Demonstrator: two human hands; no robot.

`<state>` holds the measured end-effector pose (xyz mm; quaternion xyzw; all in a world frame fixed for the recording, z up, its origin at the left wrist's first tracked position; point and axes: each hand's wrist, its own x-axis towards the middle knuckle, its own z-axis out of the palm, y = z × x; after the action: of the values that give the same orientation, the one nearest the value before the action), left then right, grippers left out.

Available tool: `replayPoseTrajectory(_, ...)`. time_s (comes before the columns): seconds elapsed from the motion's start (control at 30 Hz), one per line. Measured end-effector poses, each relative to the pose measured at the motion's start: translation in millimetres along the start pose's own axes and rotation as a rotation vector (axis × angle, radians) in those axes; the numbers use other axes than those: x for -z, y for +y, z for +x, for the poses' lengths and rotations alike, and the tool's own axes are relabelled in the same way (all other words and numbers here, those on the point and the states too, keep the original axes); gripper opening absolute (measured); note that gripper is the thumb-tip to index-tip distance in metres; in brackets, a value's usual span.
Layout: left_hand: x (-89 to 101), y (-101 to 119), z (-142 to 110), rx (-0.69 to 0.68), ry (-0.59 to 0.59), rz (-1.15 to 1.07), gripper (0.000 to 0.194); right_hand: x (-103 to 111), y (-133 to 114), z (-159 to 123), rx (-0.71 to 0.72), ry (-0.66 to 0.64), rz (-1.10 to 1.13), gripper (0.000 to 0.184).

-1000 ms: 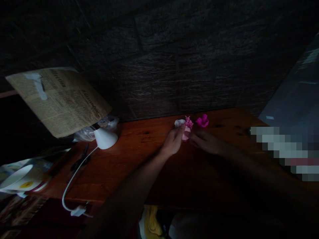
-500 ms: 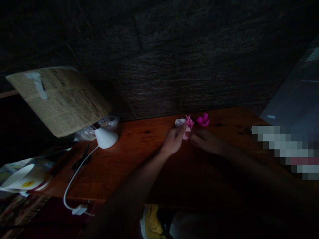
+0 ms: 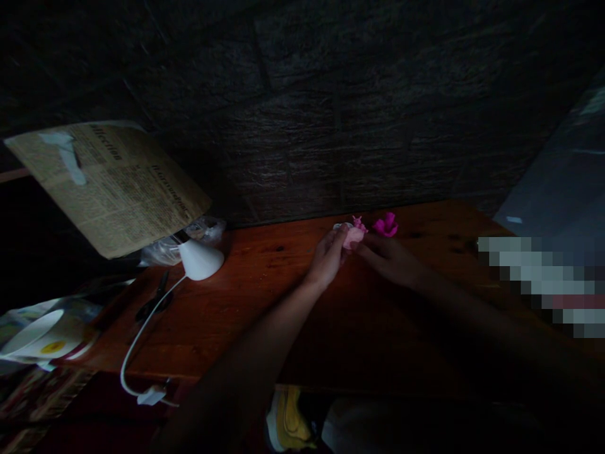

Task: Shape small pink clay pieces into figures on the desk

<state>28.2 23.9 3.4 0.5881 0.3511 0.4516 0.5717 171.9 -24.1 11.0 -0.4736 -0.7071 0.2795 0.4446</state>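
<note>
Between my two hands is a soft-looking pale pink piece (image 3: 353,238), its exact kind unclear in the dim light. My left hand (image 3: 329,252) grips its left side, thumb on top. The fingers of my right hand (image 3: 380,255) close on its lower right edge. Just behind the piece is a darker pink frilly thing (image 3: 359,223) with small prongs. A whitish crumpled thing (image 3: 341,226) shows partly behind my left fingers. On the table, beyond my right hand, lies a bright magenta petal-like piece (image 3: 386,224).
A white cone-based lamp (image 3: 202,260) with a newsprint-patterned shade stands left on the wooden table (image 3: 255,277), its cord hanging over the front edge. Black scissors (image 3: 155,302) lie by the cord. A white paper tub (image 3: 47,337) is far left; a dark stone wall (image 3: 302,139) rises behind.
The pale pink piece has turned so that more of its broad face shows between my hands. My left fingers now cover more of the whitish thing.
</note>
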Motion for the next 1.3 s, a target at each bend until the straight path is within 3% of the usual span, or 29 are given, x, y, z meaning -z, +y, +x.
replayPoseTrajectory(0.1, 2.2, -0.9, 1.8, -0.043, 0.031, -0.017, 0.035, 0.0, 3.1, 0.4, -0.009, 0.053, -0.004, 0.043)
replayPoseTrajectory(0.23, 3.5, -1.8, 2.1, -0.103, 0.066, -0.021, 0.024, 0.4, 2.6, -0.2, -0.132, 0.153, 0.002, 0.053)
replayPoseTrajectory(0.43, 0.6, 0.5, -1.8, -0.183, -0.040, 0.029, 0.028, -1.2, 0.1, -0.3, -0.195, 0.055, 0.071, 0.062)
replayPoseTrajectory(0.6, 0.6, -0.9, -2.6, -0.244, -0.038, 0.055, 0.034, -3.2, -0.7, -1.2, -0.252, -0.002, 0.182, 0.057)
replayPoseTrajectory(0.73, 2.2, -3.3, -1.7, -0.296, -0.079, 0.153, 0.041, -2.9, -2.9, -1.6, -0.202, -0.047, 0.175, 0.053)
replayPoseTrajectory(0.9, 4.9, -2.3, -0.7, -0.372, 0.011, 0.229, 0.042, -1.8, -5.2, -1.9, -0.218, -0.003, 0.183, 0.056)
replayPoseTrajectory(1.03, 7.0, -2.0, -1.4, -0.304, -0.004, 0.298, 0.046, -2.7, -4.8, -2.4, -0.195, 0.004, 0.172, 0.059)
replayPoseTrajectory(1.3, 8.7, -1.0, -1.8, -0.263, -0.101, 0.350, 0.052, -4.1, 1.1, -3.6, -0.004, 0.016, -0.064, 0.057)
